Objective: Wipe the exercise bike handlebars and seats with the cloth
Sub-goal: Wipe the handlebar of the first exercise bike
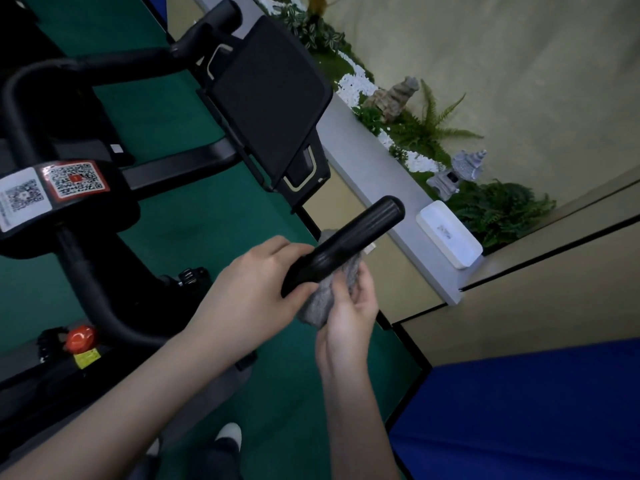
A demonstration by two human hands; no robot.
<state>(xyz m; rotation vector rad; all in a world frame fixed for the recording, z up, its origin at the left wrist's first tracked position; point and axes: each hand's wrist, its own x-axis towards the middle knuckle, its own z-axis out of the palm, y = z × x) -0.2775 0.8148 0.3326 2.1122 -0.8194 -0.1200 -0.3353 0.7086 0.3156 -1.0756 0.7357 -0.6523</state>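
Note:
A black exercise bike fills the left of the view. Its near handlebar grip [349, 242] points up and right. My left hand [252, 292] is wrapped around the lower part of that grip. My right hand [349, 313] holds a grey cloth [323, 303] pressed against the underside of the grip. The far handlebar [207, 29] and the black screen panel [266, 98] sit above. No seat is in view.
QR code stickers [52, 188] mark the handlebar centre, and a red knob [80, 337] sits on the frame below. A grey ledge [363, 161] with a white box [450, 233], plants and stone ornaments runs to the right. A blue mat [519, 410] lies at lower right on green floor.

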